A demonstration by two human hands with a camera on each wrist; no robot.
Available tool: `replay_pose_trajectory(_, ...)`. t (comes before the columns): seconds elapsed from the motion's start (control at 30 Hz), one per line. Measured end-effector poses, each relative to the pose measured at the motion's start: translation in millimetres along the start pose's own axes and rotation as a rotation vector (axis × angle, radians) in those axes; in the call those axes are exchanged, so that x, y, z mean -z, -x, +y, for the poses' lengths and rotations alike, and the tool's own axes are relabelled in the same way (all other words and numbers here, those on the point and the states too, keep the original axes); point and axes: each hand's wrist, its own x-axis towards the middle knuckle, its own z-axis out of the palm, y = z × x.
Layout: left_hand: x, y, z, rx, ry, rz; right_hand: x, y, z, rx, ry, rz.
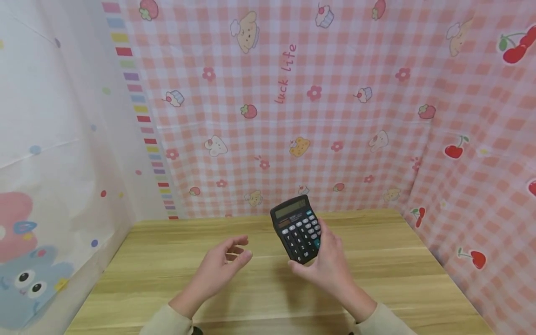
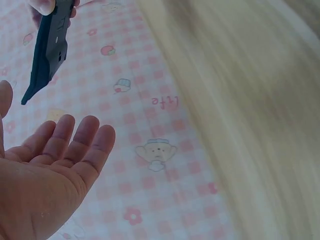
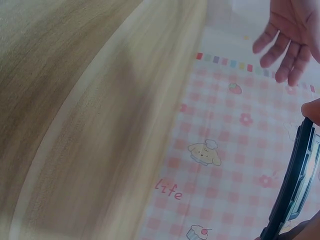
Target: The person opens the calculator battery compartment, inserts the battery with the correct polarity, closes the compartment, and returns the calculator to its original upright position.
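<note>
A black calculator (image 1: pixel 298 232) with white, grey and teal keys is held up above the table, its screen end away from me and its keys facing me. My right hand (image 1: pixel 328 260) grips it by the lower right side, thumb at the bottom edge. In the left wrist view the calculator (image 2: pixel 50 47) shows its thin side and back. The right wrist view catches its edge (image 3: pixel 292 180) near the thumb. To the left, my left hand (image 1: pixel 224 263) hovers apart from it, fingers loosely bent and holding nothing; its palm (image 2: pixel 40 195) faces up in the left wrist view.
A wooden table (image 1: pixel 167 270) lies under both hands. Behind it hangs a pink checked cloth (image 1: pixel 259 130) with cartoon prints. A white printed cloth (image 1: pixel 54 153) hangs at the left, and a checked cloth with cherries (image 1: pixel 485 186) at the right.
</note>
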Motion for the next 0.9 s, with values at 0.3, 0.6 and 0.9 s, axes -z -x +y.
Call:
replay_pose_trajectory(0.3,1.7,-1.2,7.3,-0.014,0.005,-0.003,-0.7,1.8,-1.1,0.035,0.024,0.019)
replay_pose_trajectory(0.6,-0.5,-3.4,6.5,-0.014,0.017,-0.017,0.6,3.8,-2.6,0.08,0.059,0.043)
replay_pose_trajectory(0.9,-3.3,-4.7,6.4,-0.019,0.05,-0.038,-0.8,8.7,-3.9,0.101,0.088,0.023)
